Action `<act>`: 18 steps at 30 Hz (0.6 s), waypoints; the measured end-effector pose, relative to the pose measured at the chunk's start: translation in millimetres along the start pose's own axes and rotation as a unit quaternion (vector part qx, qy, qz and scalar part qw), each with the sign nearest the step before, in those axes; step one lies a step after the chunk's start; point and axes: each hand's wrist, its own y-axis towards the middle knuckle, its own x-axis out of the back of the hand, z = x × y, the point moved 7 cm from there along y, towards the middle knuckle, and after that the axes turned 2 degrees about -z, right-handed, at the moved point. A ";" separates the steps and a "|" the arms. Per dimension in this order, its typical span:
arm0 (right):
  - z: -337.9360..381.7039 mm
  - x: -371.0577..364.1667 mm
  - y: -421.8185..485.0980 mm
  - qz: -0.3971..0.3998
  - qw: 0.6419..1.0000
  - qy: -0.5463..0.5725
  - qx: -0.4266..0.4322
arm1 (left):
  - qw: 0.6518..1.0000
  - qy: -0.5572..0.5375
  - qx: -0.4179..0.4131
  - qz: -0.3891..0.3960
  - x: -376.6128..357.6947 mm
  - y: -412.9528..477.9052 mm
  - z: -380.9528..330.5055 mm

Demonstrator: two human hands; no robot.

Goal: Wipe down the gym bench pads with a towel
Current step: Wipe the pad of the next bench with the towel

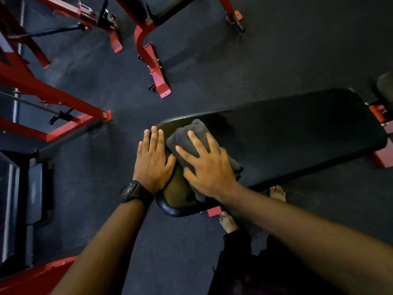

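One towel (192, 135), one bench (297, 137), two hands: right hand (210, 167) flat pressing towel, left hand (151, 160) flat on bench.

The black bench pad (287, 133) lies level above the dark rubber floor (212, 60). A folded grey towel (191, 135) rests on the end of the pad. The right hand (208, 167) presses flat on the towel, fingers spread. The left hand (152, 158) lies flat on the same end of the pad, just beside the towel, fingers straight, with a black watch (133, 191) on its wrist. A red machine frame (157, 75) stands on the floor beyond the pad
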 end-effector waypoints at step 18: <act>-51.1 2.6 59.1 0.025 0.999 -0.028 -0.012 | 0.997 0.074 -0.012 -0.005 -6.7 15.2 -23.3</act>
